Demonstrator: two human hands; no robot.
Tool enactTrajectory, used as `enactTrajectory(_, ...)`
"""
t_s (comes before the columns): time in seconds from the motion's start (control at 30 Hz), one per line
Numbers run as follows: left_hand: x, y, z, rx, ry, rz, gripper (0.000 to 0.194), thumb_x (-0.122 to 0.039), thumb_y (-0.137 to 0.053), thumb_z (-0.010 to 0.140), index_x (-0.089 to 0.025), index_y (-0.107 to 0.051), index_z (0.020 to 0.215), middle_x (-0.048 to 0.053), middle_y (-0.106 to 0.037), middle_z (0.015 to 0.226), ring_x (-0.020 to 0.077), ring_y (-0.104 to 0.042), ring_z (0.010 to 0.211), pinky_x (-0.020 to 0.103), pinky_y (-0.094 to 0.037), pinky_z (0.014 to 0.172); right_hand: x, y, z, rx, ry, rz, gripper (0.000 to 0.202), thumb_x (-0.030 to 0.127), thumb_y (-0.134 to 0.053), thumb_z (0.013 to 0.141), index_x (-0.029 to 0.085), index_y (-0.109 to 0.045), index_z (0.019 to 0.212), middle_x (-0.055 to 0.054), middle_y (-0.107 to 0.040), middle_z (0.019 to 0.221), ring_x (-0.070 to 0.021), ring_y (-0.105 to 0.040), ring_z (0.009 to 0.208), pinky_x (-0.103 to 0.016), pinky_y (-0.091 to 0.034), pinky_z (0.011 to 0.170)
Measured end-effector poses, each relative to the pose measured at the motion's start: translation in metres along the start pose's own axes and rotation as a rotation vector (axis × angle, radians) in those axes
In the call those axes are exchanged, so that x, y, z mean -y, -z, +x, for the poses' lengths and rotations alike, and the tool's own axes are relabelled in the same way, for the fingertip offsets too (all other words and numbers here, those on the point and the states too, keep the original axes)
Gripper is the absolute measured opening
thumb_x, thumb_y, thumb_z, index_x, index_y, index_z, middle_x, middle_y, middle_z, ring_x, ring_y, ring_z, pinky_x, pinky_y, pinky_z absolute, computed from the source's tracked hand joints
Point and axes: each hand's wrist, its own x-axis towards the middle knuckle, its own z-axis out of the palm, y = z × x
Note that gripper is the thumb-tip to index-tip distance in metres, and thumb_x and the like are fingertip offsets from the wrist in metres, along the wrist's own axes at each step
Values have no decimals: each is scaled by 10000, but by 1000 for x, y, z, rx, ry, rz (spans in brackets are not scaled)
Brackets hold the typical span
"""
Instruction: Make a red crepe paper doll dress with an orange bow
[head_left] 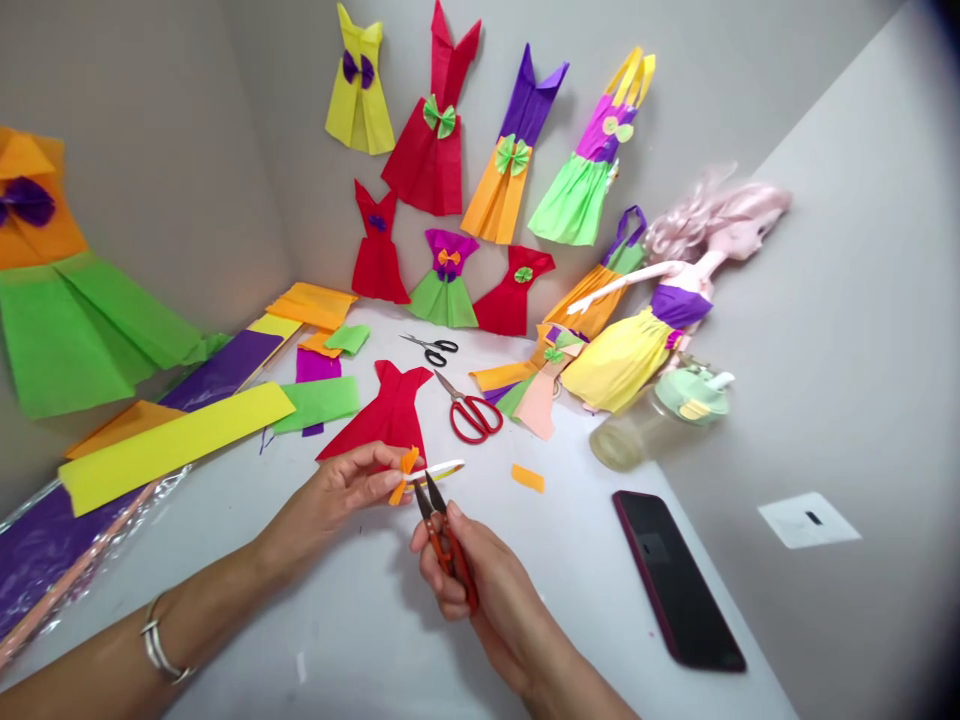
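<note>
Between the fingertips of my left hand (361, 478) is a small orange paper bow (403, 476), pinched at its middle. A thin white and yellow strip (444, 470) runs from the bow to the right. My right hand (469, 560) is wrapped round small orange-handled snips (444, 548). Their dark blades are parted and point up at the strip, close to the bow. Just behind my left hand lies a red paper dress (390, 405), flat on the white table (315, 620). A small orange paper piece (528, 478) rests to the right of the strip.
Red-handled scissors (474, 415) and black scissors (433, 348) lie behind my hands. On the right are a phone (679, 580), a bottle (637, 430) and a doll (675, 300). Colored paper sheets (180, 440) cover the left side. Several paper dresses (435, 140) hang on the wall.
</note>
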Motion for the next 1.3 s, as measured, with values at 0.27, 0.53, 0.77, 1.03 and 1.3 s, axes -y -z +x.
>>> enactTrajectory(0.27, 6, -6, -2, 43, 35, 45, 163, -397, -635, 891, -247, -670, 942, -1, -644, 1013, 171, -585, 948, 297, -430, 915, -11, 4, 4, -25, 23, 165, 420, 550, -560, 892, 136, -617, 858, 45, -398, 616, -70, -218, 525, -204, -123, 455)
enactTrajectory(0.53, 2, -8, -1, 3, 95, -188, 95, -317, -692, 863, -232, -682, 902, -17, -676, 914, 144, -635, 916, 260, -495, 886, -9, 7, 3, 95, -26, 232, 391, 519, -558, 890, 134, -617, 861, 57, -373, 587, -69, -186, 498, -209, -116, 451)
enactTrajectory(0.77, -12, 5, 3, -186, 105, -464, 149, -211, -782, 773, -206, -677, 879, -16, -697, 880, 179, -700, 949, 268, -547, 924, 18, 33, -8, 154, 147, -507, 350, 460, -481, 952, 164, -650, 872, -9, -562, 696, -105, -433, 584, -235, -349, 573)
enactTrajectory(1.03, -9, -4, -6, 110, 163, -265, 104, -275, -676, 876, -196, -689, 942, 20, -688, 977, 163, -659, 944, 250, -514, 891, 27, 37, -6, -380, 721, -1236, 436, 275, -571, 915, 225, -485, 1339, -111, -575, 1287, -246, -537, 1181, -378, -449, 982)
enactTrajectory(1.3, -6, -6, -3, 75, 156, -295, 113, -299, -676, 869, -209, -693, 935, 47, -677, 1073, 213, -593, 1097, 316, -476, 948, 32, 64, -15, -508, 800, -1548, 354, 109, -404, 940, 174, -602, 1226, -94, -733, 965, -247, -678, 854, -380, -521, 770)
